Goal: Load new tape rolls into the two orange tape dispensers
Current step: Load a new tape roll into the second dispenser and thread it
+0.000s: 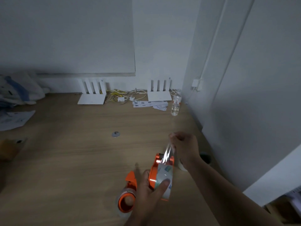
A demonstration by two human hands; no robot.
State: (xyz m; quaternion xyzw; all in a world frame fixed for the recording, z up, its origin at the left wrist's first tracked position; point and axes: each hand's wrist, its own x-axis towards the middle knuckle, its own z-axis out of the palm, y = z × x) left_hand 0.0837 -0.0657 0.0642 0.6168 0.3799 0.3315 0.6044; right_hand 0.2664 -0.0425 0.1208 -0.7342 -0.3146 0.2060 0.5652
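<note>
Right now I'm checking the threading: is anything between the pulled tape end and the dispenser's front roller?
Nothing visible. The right hand pinches the tape strip, which runs freely to the orange dispenser held in the left hand.

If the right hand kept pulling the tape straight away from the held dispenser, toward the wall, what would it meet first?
Probably the water bottle: it stands roughly in line beyond the right hand, near the table's back corner. The stretch between looks free, though depth is hard to judge from this single view.

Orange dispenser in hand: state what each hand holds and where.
The left hand holds the orange dispenser around its loaded tape roll, thumb on the roll. The right hand pinches the free end of the clear tape strip.
</note>
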